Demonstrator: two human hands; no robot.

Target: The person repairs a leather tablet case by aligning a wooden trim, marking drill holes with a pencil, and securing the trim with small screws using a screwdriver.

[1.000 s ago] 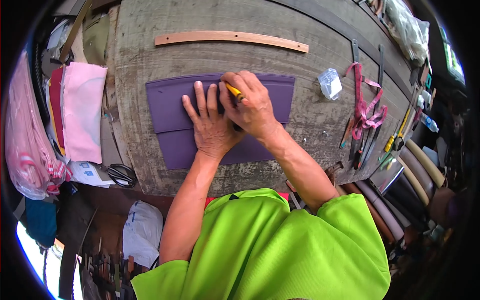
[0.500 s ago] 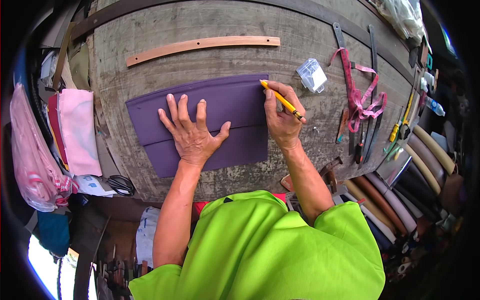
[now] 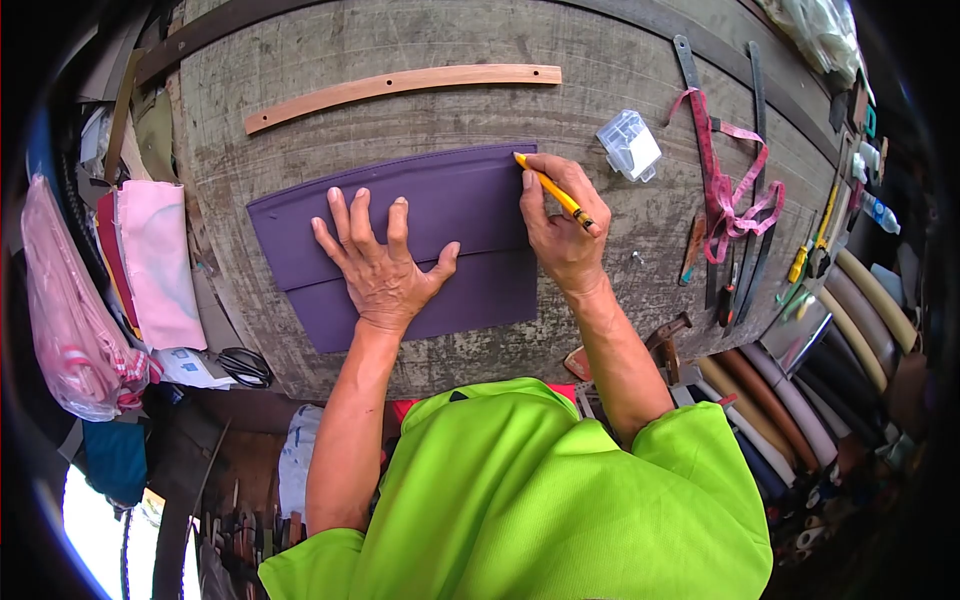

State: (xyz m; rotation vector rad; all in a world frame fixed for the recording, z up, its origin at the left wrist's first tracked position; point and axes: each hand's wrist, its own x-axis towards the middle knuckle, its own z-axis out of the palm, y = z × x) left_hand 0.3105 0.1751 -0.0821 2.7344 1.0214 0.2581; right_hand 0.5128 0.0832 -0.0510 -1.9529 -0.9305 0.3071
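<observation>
A dark purple folded piece of material [image 3: 460,190] lies on the worn wooden table, with a seam across its middle and stitching near its far edge. My left hand [image 3: 385,275] presses flat on it left of centre, fingers spread. Over its right edge, my right hand [image 3: 565,225] grips a yellow pencil [image 3: 555,191], whose tip rests at the far right corner of the purple material.
Beyond the material lies a wooden strip [image 3: 410,80] with holes. To the right are a clear plastic box [image 3: 630,145], a pink tape [image 3: 715,190], metal rulers [image 3: 758,110] and a hammer [image 3: 667,335]. Pink cloth [image 3: 162,265] and black scissors [image 3: 244,367] are at left.
My right hand and the pencil have shifted slightly left and toward the far edge of the purple material. My left hand stays spread on it. The view has moved a little.
</observation>
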